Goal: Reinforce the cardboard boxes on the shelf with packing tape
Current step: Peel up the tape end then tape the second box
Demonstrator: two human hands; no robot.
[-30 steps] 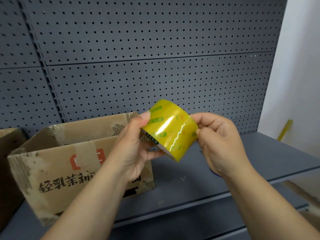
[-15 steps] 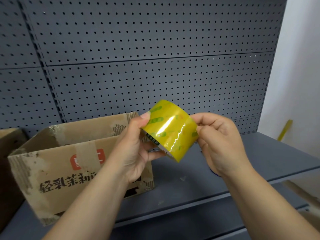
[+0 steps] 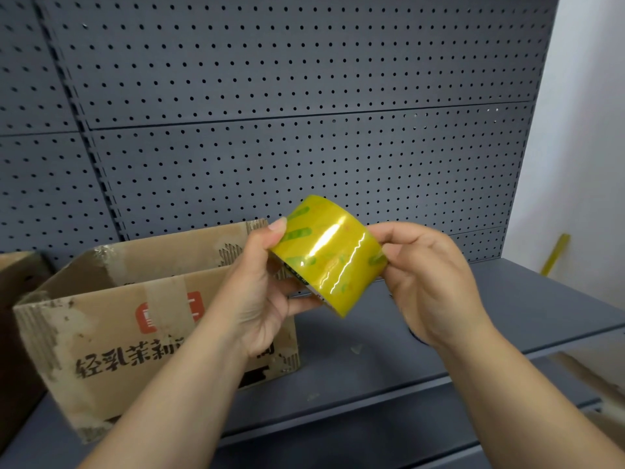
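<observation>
Yellow packing tape roll [image 3: 327, 255] sits gripped in my left hand [image 3: 267, 292], steadied near the open cardboard box [image 3: 111, 319]. My right hand [image 3: 429, 282] pinches its far-right edge, probably hunting the loose end.

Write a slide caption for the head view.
The left hand and right hand hold a tape roll over a shelf beside a cardboard box.

A: Two arms in shot, left forearm [image 3: 176, 401] and right forearm [image 3: 507, 401], both bare all the way to the frame edge.

B: Left hand [image 3: 257, 299] and right hand [image 3: 429, 282] bare too. The left thumbnail [image 3: 278, 225] is short, rounded and plain.
</observation>
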